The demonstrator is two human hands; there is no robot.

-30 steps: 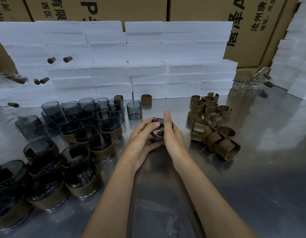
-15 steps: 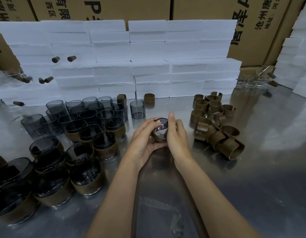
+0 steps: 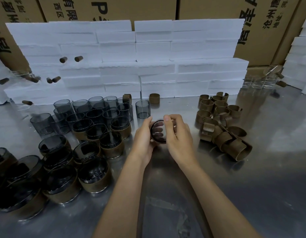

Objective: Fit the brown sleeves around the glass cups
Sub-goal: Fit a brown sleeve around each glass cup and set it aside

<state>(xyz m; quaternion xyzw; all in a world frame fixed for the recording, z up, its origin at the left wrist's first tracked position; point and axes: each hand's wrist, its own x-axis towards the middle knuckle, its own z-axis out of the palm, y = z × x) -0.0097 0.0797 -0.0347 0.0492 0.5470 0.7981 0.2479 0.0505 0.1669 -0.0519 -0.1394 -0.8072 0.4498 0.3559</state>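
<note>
Held glass cup [image 3: 158,132] at centre frame: its outer wall is covered by the left hand [image 3: 143,136] and right hand [image 3: 177,136], so whether a brown sleeve sits around it cannot be told. Sleeved cups [image 3: 4,182] at lower left are cut off by the frame edge and darkly blurred. Clear glasses [image 3: 257,81] at upper right are too faint to count. Printing on the cardboard boxes [image 3: 269,16] is cropped by the top edge.
</note>
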